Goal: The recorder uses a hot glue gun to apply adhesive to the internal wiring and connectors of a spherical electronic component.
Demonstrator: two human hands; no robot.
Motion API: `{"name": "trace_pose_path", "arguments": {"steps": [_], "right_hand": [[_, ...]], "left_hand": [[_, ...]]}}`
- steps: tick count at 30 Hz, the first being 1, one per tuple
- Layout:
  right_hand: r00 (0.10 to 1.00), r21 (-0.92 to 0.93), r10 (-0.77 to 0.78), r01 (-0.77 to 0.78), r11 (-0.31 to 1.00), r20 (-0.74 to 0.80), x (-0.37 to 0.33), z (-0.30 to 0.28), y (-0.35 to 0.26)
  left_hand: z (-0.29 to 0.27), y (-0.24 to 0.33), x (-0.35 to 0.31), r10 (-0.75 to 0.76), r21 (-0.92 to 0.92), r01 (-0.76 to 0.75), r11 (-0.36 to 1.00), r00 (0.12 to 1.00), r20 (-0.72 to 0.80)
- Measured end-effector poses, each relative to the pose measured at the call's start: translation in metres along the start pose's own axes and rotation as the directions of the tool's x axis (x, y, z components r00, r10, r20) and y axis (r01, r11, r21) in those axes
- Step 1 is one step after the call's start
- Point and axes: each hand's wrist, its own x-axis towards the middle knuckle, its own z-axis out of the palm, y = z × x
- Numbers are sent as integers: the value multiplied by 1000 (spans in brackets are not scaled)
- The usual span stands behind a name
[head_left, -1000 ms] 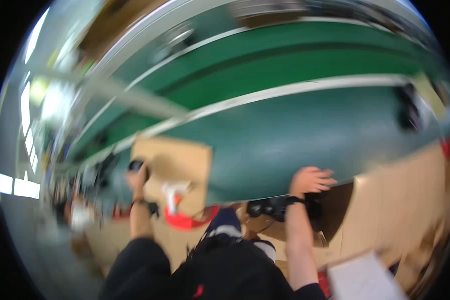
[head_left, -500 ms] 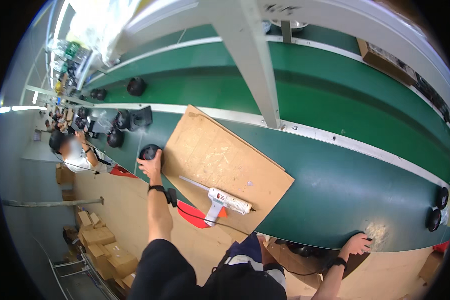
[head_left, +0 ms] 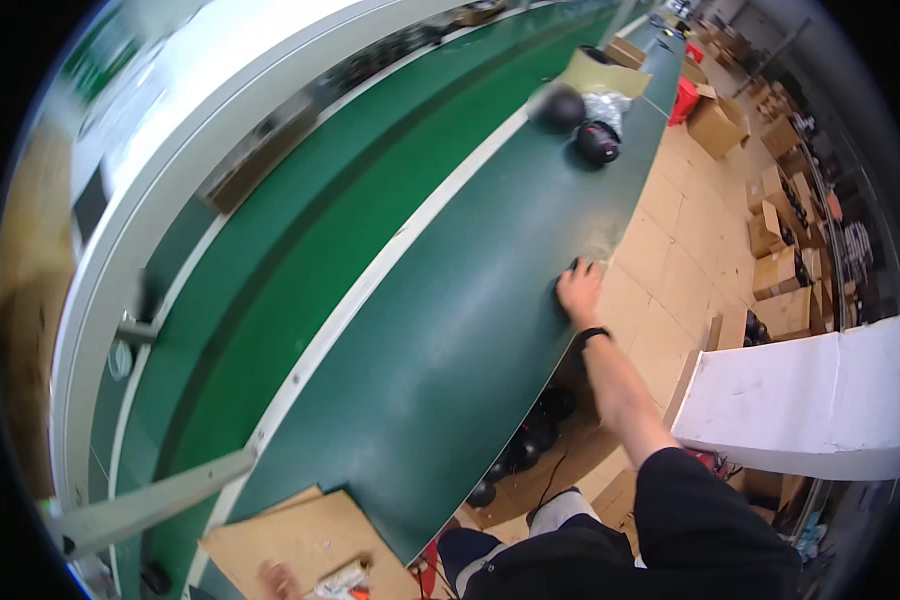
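Observation:
My right hand is stretched out to the near edge of the long green table. Its fingers lie over a small dark object; whether they grip it is unclear. A black band sits on that wrist. Only a sliver of my left hand shows at the bottom edge. It rests on a brown cardboard sheet, beside a white tool lying on the sheet.
Farther along the table lie two black rounded objects, clear wrap and a cardboard piece. Cardboard boxes and a red crate stand on the tan floor. A white slab is at my right. More black rounded objects sit under the table.
The view has swung far to the right. The cardboard sheet and white tool slid to the bottom edge. My right arm now reaches forward along the table's edge.

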Motion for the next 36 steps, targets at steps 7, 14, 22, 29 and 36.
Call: {"name": "trace_pose_path", "arguments": {"steps": [7,14,22,29,36], "right_hand": [[993,-30,99,-101,994,-63,-34,1,-46],[972,64,183,-194,979,146,-30,-11,-50],[963,16,183,-190,982,199,-33,3,-32],[958,-62,157,-147,987,240,-19,-5,-36],[993,-167,70,-54,985,93,-37,2,-63]], "left_hand": [[382,304,51,539,-272,-471,839,652,533],[717,526,158,751,-38,-870,491,401,525],[886,560,121,750,111,-833,542,539,383],[853,527,128,772,-78,-814,576,510,379],[594,370,122,677,-161,-663,731,674,295]]}}
